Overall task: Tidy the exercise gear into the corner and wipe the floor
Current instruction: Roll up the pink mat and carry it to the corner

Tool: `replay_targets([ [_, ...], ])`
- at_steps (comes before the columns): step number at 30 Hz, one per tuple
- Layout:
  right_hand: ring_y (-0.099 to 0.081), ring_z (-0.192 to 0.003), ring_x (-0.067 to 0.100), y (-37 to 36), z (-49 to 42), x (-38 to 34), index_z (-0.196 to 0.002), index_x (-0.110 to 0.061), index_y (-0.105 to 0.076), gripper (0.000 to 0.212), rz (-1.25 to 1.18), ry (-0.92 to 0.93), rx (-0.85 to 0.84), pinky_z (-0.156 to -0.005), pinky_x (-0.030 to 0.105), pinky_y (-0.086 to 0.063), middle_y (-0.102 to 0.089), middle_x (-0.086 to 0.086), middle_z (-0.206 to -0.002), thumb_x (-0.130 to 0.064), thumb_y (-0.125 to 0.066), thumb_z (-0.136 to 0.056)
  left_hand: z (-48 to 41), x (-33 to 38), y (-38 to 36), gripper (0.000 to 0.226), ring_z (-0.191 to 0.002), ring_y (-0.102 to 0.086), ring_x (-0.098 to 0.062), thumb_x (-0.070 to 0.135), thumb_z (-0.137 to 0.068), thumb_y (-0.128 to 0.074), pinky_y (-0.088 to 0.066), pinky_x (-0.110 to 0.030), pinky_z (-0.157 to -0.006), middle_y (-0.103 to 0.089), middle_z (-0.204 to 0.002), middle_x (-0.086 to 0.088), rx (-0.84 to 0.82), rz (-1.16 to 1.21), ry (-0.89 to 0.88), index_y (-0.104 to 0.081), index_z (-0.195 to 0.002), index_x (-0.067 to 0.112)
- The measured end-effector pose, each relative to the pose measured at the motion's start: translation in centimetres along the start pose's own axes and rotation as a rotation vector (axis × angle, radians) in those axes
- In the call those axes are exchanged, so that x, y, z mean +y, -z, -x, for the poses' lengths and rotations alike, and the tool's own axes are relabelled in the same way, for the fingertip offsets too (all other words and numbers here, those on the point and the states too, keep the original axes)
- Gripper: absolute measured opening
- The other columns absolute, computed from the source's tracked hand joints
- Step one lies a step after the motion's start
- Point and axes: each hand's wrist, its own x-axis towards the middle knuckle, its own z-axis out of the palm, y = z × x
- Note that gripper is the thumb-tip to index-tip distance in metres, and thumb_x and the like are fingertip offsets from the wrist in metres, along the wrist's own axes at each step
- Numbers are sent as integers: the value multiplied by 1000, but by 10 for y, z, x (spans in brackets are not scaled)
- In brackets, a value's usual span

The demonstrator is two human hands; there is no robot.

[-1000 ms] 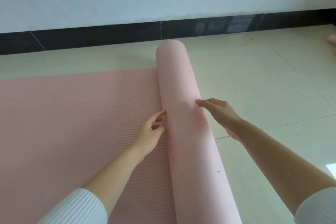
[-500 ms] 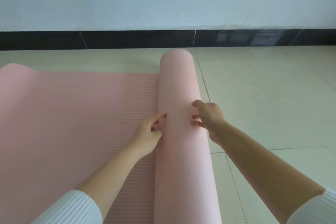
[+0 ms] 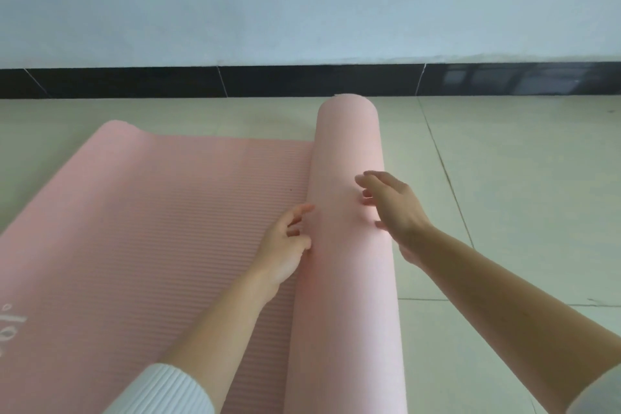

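Note:
A pink exercise mat lies on the tiled floor, partly rolled. Its rolled part (image 3: 346,279) runs from the bottom of the view toward the wall, and its flat ribbed part (image 3: 151,228) spreads to the left. My left hand (image 3: 285,245) rests on the flat part with its fingertips against the roll's left side. My right hand (image 3: 393,208) lies over the roll's top right side, fingers spread and pressing on it. Neither hand closes around the mat.
A white wall with a black skirting strip (image 3: 268,81) stands just beyond the roll's far end. Pale floor tiles (image 3: 521,195) extend to the right of the roll. The mat's far left corner (image 3: 117,128) curls up slightly.
The view has swung left, bringing the mat's far left corner into sight. The roll has advanced leftward over the flat part. My right hand has slid up onto the roll's top.

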Motion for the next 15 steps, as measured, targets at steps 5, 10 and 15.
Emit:
replay_targets([
  [5,-62,-70,26,-38,-3,-7,-107,-1,-54,28,-215,-190,-33,-74,43,-59,-55,11,-90,-23,-58,-89,2,-3,35,19,-68,-59,15,24,-92,-53,-40,-19,-61,-65,-79,24,110,20,48,-71,-93,29],
  [10,-46,-90,21,-78,-11,-20,-94,-15,-70,26,328,-19,-110,-85,38,-45,-51,2,-96,-35,-54,-87,3,-18,67,31,-70,-67,-7,41,-80,-63,-46,-22,-57,-72,-84,9,5,-18,200,-69,-103,21],
  [15,-26,-124,22,-126,-2,-32,-86,-31,-72,26,490,84,-169,-103,50,-32,-37,-7,-114,-43,-49,-86,-3,-27,101,43,-90,-60,-8,15,-82,-58,-46,-23,-69,-60,-115,2,199,18,48,-56,-119,36],
])
